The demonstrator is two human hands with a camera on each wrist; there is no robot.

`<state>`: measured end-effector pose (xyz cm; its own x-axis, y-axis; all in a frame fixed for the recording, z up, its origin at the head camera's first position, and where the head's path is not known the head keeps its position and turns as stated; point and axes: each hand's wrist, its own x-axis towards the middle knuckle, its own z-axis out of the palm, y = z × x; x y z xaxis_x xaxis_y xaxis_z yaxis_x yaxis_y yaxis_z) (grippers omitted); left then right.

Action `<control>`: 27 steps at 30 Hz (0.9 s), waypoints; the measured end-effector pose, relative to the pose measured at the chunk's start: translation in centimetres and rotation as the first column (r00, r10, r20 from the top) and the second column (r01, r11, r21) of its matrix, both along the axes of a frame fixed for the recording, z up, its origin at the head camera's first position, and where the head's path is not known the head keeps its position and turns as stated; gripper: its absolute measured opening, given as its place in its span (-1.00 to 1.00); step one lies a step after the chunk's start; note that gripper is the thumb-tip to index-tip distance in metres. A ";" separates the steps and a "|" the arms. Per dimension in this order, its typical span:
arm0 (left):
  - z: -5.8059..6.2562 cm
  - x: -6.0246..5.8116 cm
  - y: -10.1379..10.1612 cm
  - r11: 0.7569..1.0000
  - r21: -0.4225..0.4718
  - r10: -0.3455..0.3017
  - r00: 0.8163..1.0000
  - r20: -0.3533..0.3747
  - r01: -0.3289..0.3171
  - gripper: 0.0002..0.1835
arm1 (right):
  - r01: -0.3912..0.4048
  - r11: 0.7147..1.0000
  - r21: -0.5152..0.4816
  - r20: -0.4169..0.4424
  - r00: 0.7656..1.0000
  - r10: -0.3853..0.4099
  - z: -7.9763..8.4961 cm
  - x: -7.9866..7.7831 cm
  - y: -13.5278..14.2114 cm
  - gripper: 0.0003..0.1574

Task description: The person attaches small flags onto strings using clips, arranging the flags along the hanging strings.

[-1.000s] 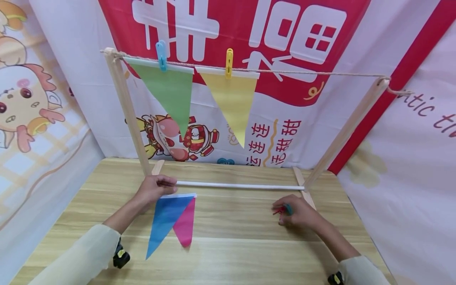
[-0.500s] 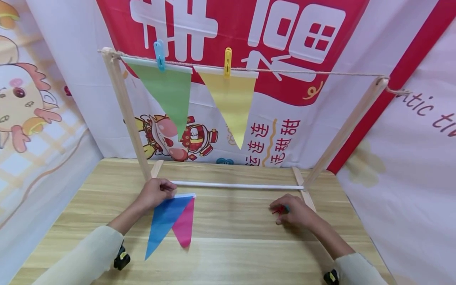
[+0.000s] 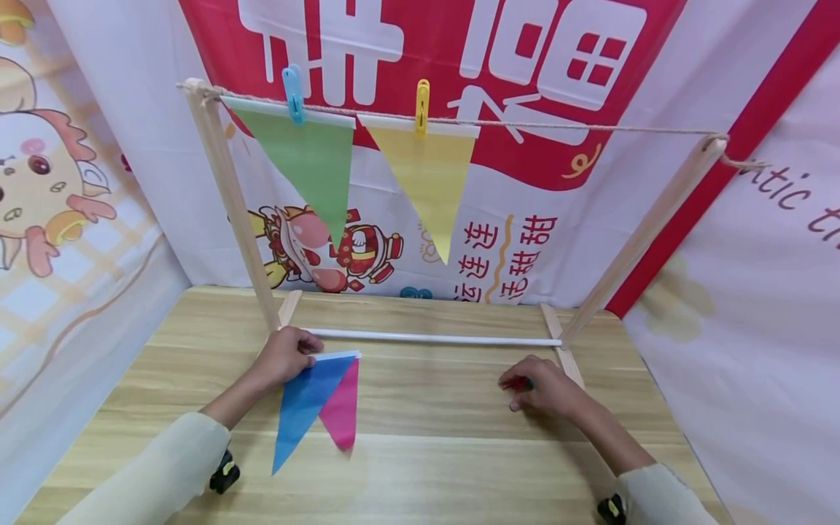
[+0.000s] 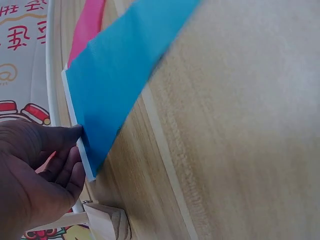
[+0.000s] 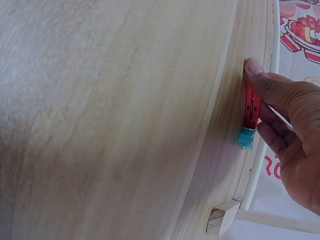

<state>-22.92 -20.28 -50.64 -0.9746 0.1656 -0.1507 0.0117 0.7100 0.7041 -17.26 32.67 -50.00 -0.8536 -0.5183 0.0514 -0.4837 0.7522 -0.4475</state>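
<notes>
My left hand (image 3: 289, 355) pinches the white top strip of a blue pennant (image 4: 115, 75) between thumb and fingers. A pink pennant (image 3: 341, 408) lies partly hidden behind the blue one. My right hand (image 5: 295, 115) holds a red clothespin (image 5: 251, 102) low over the table, its thumb along one side. A teal piece (image 5: 245, 138) shows at the clothespin's lower end, close to the fingers. Above, a green pennant (image 3: 308, 164) and a yellow pennant (image 3: 429, 171) hang from a twine line (image 3: 558, 127), under a blue clothespin (image 3: 293, 95) and a yellow clothespin (image 3: 422, 106).
Two wooden posts, the left post (image 3: 230, 189) and the right post (image 3: 643, 226), carry the twine. A white rod (image 3: 433, 338) joins their feet low across the wooden table (image 3: 446, 467). Printed cloth (image 3: 525, 168) hangs behind, with more at both sides.
My left hand has shifted slightly left and down from beside the rod onto the blue pennant's strip. My right hand stays in nearly the same place with the red clothespin.
</notes>
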 end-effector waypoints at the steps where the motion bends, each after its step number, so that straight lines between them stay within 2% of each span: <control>1: 0.0 -0.1 0.0 1.000 -0.008 -0.003 1.000 0.000 0.003 -0.74 | -0.001 1.000 0.006 -0.007 1.000 0.001 0.0 0.0 0.0 -0.58; 8: 0.0 -0.7 -0.1 0.998 -0.052 -0.027 1.000 -0.007 0.027 -0.83 | -0.012 1.000 0.015 -0.034 0.999 0.012 -0.1 -0.2 -0.3 -0.62; 18: 0.2 -0.9 -0.2 0.995 -0.074 -0.065 0.996 -0.058 0.061 -0.94 | -0.064 0.996 -0.058 -0.161 0.985 0.053 0.0 -0.4 -0.9 -0.63; 23: 0.3 -1.0 -0.2 0.989 -0.097 -0.118 0.988 -0.102 0.109 -0.97 | -0.060 0.994 -0.095 -0.203 0.978 0.040 0.4 -0.6 -1.2 -0.59; 27: 0.5 -1.3 -0.3 0.981 -0.115 -0.170 0.981 -0.097 0.158 -0.96 | -0.085 0.990 -0.116 -0.269 0.962 0.051 0.4 -0.8 -1.3 -0.57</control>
<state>-24.19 -20.59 -50.16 -0.9468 0.3133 -0.0732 0.2048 0.7625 0.6137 -18.03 31.38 -49.57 -0.7635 -0.5496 0.3391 -0.6457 0.6593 -0.3852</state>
